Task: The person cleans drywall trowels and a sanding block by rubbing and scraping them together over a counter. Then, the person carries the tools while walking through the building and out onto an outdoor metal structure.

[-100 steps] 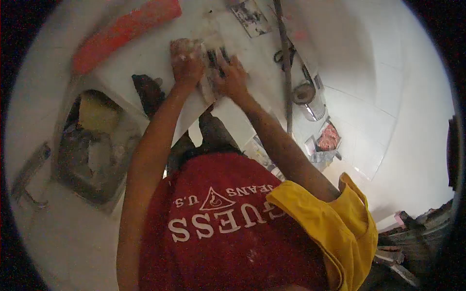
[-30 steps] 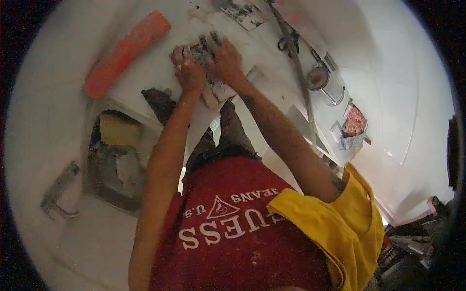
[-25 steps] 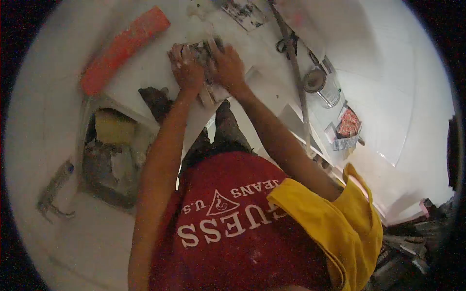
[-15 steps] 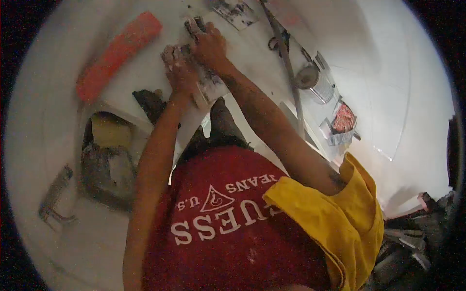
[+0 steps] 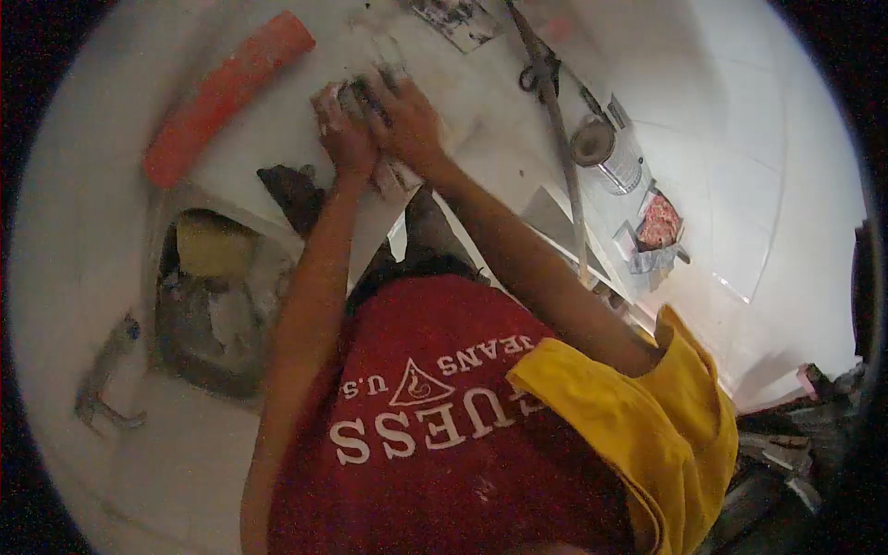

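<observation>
My left hand (image 5: 348, 139) and my right hand (image 5: 407, 120) are side by side, pressed low over the pale work surface. The fingers of both are curled around something dark and dusty, mostly hidden beneath them. White powder coats the fingers. Under my wrists shows a pale, smudged strip (image 5: 400, 176), its far end covered by the hands. Left of my left wrist lies a dark, crumpled-looking piece (image 5: 294, 192).
Left are a long orange-red piece (image 5: 231, 97), a dirty basin (image 5: 166, 347) with a yellow sponge (image 5: 215, 248), and a hacksaw-like tool (image 5: 106, 379). Right are a long bar (image 5: 562, 139), a tin can (image 5: 615, 166) and a pink bundle in torn wrapping (image 5: 659, 224).
My right hand has drawn back toward my body and now sits closer beside my left hand. My left hand has shifted only slightly. The surrounding objects lie as before.
</observation>
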